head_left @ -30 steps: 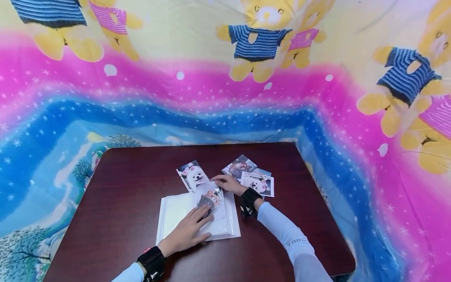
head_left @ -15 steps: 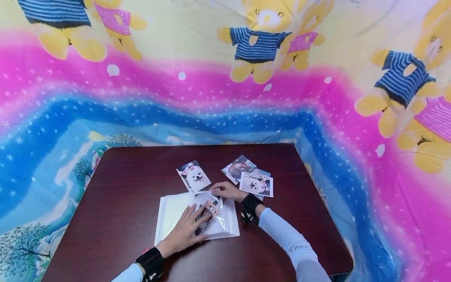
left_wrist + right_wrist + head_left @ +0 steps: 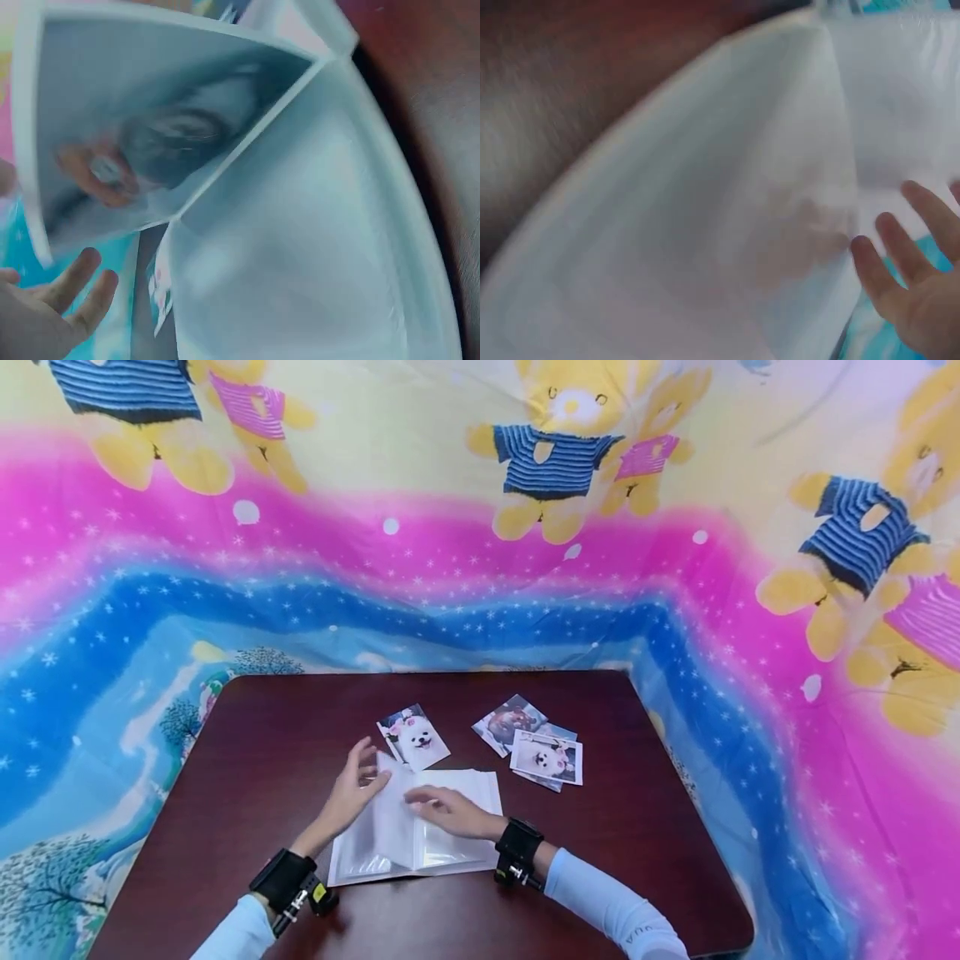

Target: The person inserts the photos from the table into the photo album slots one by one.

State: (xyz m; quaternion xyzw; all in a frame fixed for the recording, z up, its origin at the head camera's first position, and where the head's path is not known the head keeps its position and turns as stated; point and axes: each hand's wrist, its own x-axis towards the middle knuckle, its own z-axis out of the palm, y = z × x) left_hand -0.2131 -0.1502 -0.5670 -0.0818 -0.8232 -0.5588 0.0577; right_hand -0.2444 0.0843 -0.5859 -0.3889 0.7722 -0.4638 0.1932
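The left hand (image 3: 350, 797) and right hand (image 3: 452, 815) are poised on either side of a raised page (image 3: 395, 814) of the photo album (image 3: 480, 792), which lies spread on the table (image 3: 255, 777). The left hand is beyond the raised page's outer edge, over the album's left side, with its fingers loosely bent and parted and its thumb near the page's upper corner; whether the thumb touches the page cannot be told. The right hand is above the right-hand page, palm side inward, its fingers reaching left toward the raised page, slightly bent and spread; its wrist view puts a fingertip right at that page's edge, though contact is unclear. Neither hand appears to grip anything. In the left wrist view the raised page carries a blurred print (image 3: 172, 142) with a dark round shape on a grey ground. Both forearms come in from the near side and angle inward, the left rising more steeply, with a black band on each wrist. A photo of a white dog (image 3: 418, 741) lies just past the album's far edge, and a group of overlapping photos (image 3: 547, 758) lies to the right, beyond the right hand.
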